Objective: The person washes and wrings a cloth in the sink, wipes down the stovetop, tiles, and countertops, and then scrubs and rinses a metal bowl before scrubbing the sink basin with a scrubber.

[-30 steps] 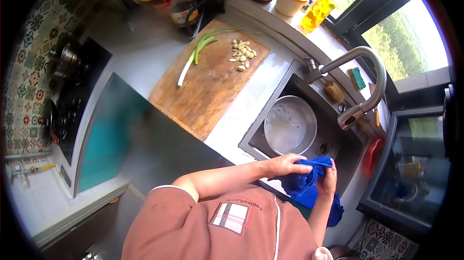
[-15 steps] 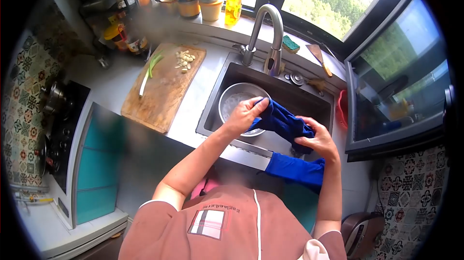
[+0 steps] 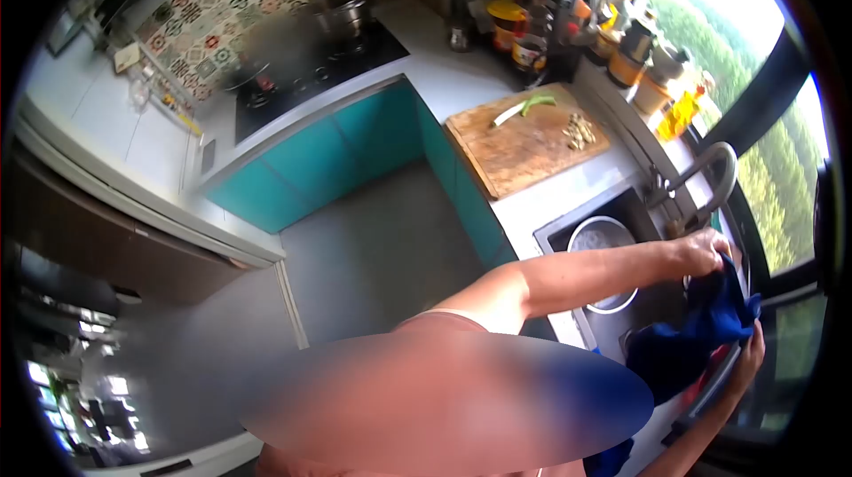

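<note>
A dark blue cloth (image 3: pixel 697 331) hangs between my two hands over the right part of the sink. My left hand (image 3: pixel 706 252) grips its upper edge near the faucet, fingers closed. Lower down at the cloth's right side, my right hand (image 3: pixel 754 348) holds another part of it, the fingers partly hidden. Below my left forearm, a round metal bowl (image 3: pixel 612 230) sits in the sink (image 3: pixel 552 233), partly covered by the arm. More blue fabric (image 3: pixel 611 459) shows low at the counter's front.
A wooden cutting board (image 3: pixel 506 171) carries a scallion (image 3: pixel 524 109) and garlic cloves (image 3: pixel 579 133). The faucet (image 3: pixel 723 166) arches beside the window. Bottles and jars line the sill, including a yellow soap bottle (image 3: pixel 682 113). A black stove (image 3: pixel 315 78) with a pot (image 3: pixel 342 15) stands further left.
My view has swung left and tilted, bringing in the stove and floor. Both hands, still on the blue cloth, have moved from above the bowl toward the faucet and the sink's right side.
</note>
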Demonstrator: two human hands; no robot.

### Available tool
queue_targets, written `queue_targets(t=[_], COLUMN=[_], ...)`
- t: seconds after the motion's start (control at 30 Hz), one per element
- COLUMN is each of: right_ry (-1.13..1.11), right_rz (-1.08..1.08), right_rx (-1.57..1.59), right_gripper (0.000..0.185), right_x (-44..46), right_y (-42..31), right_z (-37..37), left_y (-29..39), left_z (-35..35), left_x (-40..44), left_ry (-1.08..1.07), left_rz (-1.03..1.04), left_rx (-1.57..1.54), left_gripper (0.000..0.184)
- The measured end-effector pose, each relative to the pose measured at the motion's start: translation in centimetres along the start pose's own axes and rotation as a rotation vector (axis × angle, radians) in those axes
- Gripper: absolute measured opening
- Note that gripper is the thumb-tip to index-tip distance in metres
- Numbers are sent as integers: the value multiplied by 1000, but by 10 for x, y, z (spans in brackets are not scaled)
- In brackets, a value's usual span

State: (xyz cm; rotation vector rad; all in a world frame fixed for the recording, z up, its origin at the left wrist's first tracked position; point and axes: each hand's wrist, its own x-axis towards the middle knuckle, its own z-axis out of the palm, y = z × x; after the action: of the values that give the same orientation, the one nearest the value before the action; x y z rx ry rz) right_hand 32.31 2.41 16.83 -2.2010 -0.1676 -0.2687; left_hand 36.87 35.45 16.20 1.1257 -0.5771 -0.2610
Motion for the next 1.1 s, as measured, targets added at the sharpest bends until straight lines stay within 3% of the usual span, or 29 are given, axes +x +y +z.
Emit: queue_targets(t=[0.03, 0.07, 0.1, 0.13, 0.23, 0.3, 0.33, 0.4, 0.5, 0.6, 0.7, 0.77, 0.83, 0.9, 0.93, 0.97, 1.0, 1.03, 1.07, 1.1], right_ry=[50, 101, 157, 193, 249, 236, 219, 172, 41, -101, -123, -49, -18, 23, 44, 74, 98, 139, 184, 232], right_rz=[4, 1, -13, -44, -127, -172, -184, -186, -149, -27, 143, 234, 317, 400, 448, 487, 541, 574, 608, 623], right_rx=[123, 247, 239, 207, 135, 124, 117, 122, 168, 279, 465, 554, 606, 692, 747, 824, 919, 1024, 1145, 1297], right_gripper=[42, 43, 43, 42, 40, 39, 39, 37, 36, 34, 33, 32, 31, 30, 29, 29, 29, 28, 28, 28], right_x=[-1, -1, -4, 1, 9, 11, 8, 1, -17, -46, -77, -101, -124, -144, -154, -162, -168, -172, -174, -172], right_y=[-11, -22, -31, -45, -87, -115, -127, -150, -172, -181, -177, -177, -179, -180, -184, -191, -197, -201, -203, -203], right_z=[-9, -18, -21, -15, 3, 33, 51, 94, 163, 229, 266, 286, 304, 320, 331, 346, 365, 383, 401, 420], left_y=[-3, 22, 47, 73, 80, 97, 116, 138, 134, 128, 81, 44, 61, 72, 74, 69, 68, 54, 85, 72], left_z=[0, 0, 12, 6, -9, -5, -6, 4, 26, 13, -14, -27, -53, -80, -87, -100, -112, -118, -115, -119], left_x=[8, -2, -23, -38, -41, -53, -68, -82, -64, -97, -97, -105, -152, -182, -195, -206, -224, -233, -253, -259], left_ry=[-56, -116, -172, -137, -74, -64, -159, -160, -379, -204, 21, 374, 282, 239, 329, 322, 215, 152, 123, -38], left_rz=[210, 240, 249, 20, -1, 101, -7, 1, 169, -57, -40, 128, 248, 255, 319, 529, 324, 427, 248, 412], left_rx=[-18, -46, -109, -211, -147, -86, -362, -645, -1031, -1014, -1116, -481, -311, -107, 40, 418, 424, 653, 837, 822], left_gripper=[20, 19, 17, 16, 22, 32, 34, 35, 40, 46, 40, 43, 45, 35, 25, 19, 18, 19, 19, 24])
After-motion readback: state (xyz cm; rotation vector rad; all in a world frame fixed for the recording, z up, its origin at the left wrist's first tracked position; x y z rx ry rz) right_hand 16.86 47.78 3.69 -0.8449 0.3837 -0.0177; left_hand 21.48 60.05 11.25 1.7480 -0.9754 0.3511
